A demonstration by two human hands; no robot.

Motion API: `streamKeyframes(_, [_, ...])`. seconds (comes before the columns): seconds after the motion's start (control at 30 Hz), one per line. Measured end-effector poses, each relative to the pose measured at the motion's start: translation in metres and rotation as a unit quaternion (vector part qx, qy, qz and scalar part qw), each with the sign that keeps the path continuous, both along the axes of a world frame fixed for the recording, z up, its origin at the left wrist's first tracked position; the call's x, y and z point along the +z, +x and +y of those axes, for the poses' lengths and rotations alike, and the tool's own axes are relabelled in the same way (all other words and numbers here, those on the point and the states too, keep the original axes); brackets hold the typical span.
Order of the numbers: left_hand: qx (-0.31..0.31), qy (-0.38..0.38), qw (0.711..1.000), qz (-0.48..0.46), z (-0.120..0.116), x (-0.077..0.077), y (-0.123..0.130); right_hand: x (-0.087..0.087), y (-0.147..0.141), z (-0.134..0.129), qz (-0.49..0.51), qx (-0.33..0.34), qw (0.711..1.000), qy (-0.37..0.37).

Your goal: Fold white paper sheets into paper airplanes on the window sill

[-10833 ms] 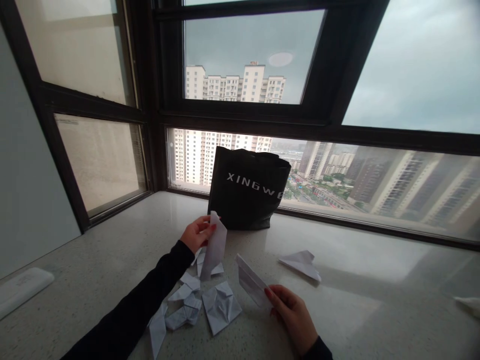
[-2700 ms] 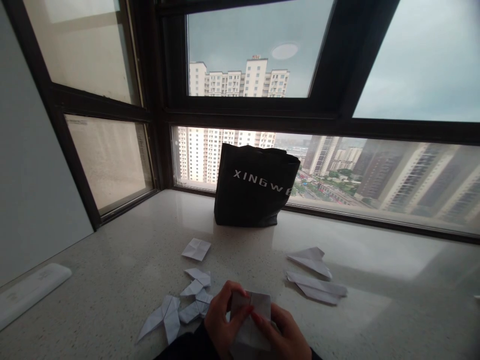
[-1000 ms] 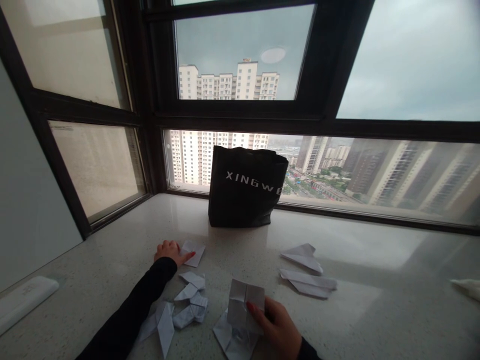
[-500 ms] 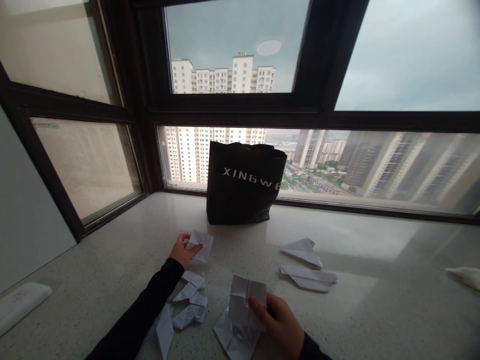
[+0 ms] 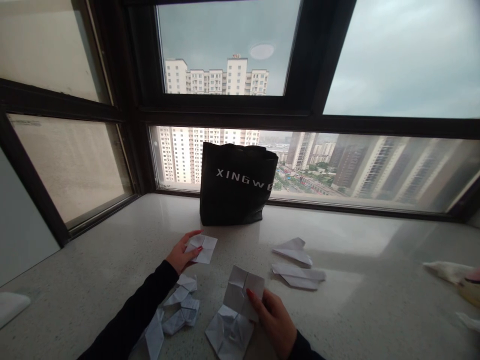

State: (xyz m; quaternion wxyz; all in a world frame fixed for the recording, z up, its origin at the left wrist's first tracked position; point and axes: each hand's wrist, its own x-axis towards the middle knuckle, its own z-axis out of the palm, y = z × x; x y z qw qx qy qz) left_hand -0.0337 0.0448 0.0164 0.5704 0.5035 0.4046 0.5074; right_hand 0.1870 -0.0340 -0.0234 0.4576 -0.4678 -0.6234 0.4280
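Note:
My left hand pinches a small creased white paper square above the counter, in front of the black bag. Between the thumb and fingers of my right hand is another folded paper square with a crease down its middle. Below it lies a folded paper piece, its upper edge partly covered by the held square. Several folded papers lie beside my left forearm. To the right rest a paper plane and a longer folded paper.
A black bag stands upright by the window on the speckled counter. A white object sits at the left edge. A whitish, partly cut-off item lies at the far right.
The view has turned slightly right. My left hand has tilted its square flatter and spread a finger behind it. The square in my right hand has lifted and tilted, exposing more of the paper below.

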Motion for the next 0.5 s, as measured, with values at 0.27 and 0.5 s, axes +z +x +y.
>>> streamKeyframes(0.27, [0.017, 0.097, 0.993, 0.067, -0.046, 0.006, 0.040, -0.001, 0.002, 0.004, 0.021, -0.034, 0.999, 0.002])
streamKeyframes(0.5, [0.163, 0.207, 0.960, 0.099, -0.073, -0.033, 0.056, 0.004, 0.003, 0.001, 0.044, -0.094, 0.995, 0.010])
